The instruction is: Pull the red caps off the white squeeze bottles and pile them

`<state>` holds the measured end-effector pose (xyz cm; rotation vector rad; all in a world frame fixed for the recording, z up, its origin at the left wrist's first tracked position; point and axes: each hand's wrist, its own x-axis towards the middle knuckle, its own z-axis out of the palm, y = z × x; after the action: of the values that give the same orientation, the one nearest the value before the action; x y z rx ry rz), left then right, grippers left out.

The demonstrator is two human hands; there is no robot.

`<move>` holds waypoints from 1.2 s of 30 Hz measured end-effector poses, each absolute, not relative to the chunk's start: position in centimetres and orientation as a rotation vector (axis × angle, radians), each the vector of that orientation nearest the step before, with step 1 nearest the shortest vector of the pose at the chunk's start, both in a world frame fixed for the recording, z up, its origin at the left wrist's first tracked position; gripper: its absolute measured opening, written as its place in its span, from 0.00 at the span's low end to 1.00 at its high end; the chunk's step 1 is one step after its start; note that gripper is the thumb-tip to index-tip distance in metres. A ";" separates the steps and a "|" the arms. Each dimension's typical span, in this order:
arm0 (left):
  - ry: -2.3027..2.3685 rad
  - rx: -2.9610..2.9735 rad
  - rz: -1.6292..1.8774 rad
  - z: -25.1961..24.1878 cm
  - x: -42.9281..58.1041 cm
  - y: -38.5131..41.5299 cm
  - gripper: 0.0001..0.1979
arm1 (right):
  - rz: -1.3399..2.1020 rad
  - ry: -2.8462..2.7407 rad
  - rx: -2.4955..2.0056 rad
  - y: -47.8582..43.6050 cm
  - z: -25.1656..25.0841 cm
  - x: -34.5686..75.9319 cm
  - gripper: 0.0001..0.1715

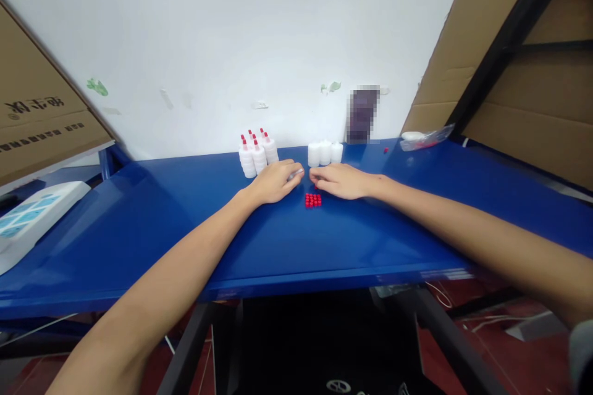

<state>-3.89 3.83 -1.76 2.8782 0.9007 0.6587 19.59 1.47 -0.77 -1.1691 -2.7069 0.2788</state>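
My left hand (278, 181) is closed, fingers curled inward over the blue table; a small pale bit shows at its fingertips, too small to name. Just behind it stands a group of white bottles (249, 163) with red-tipped nozzles. My right hand (341, 181) is closed too, its fingertips pinched together close to the left hand's. A speck of red shows under those fingers; whether it is held is hidden. A tight block of small red caps (313, 200) lies just in front of both hands. White bottles without nozzles (325, 152) stand behind my right hand.
The blue table (296, 247) meets a white wall. A single red piece (386, 150) and a clear plastic bag (428, 137) lie at the back right. A white device with blue panels (39, 216) sits at the left. Cardboard (532, 123) stands on the right side.
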 end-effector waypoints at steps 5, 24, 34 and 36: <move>0.921 2.881 0.638 -1.7 -3.8 3.8 0.19 | 0.317 -2.729 -1.110 1.4 -0.6 19.5 0.08; 0.943 2.894 0.622 -1.9 -4.1 4.2 0.19 | 0.763 -2.572 -1.006 0.9 -0.3 19.1 0.06; 0.958 2.902 0.603 -1.9 -4.0 4.2 0.19 | 0.818 -2.544 -1.045 0.9 -0.2 19.0 0.06; 0.958 2.899 0.600 -1.9 -4.0 4.2 0.19 | 0.817 -2.548 -1.046 0.9 -0.2 19.0 0.06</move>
<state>-4.00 4.22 -1.91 2.8987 0.9576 0.6004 18.99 0.88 -0.22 -1.0459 -2.5485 0.8172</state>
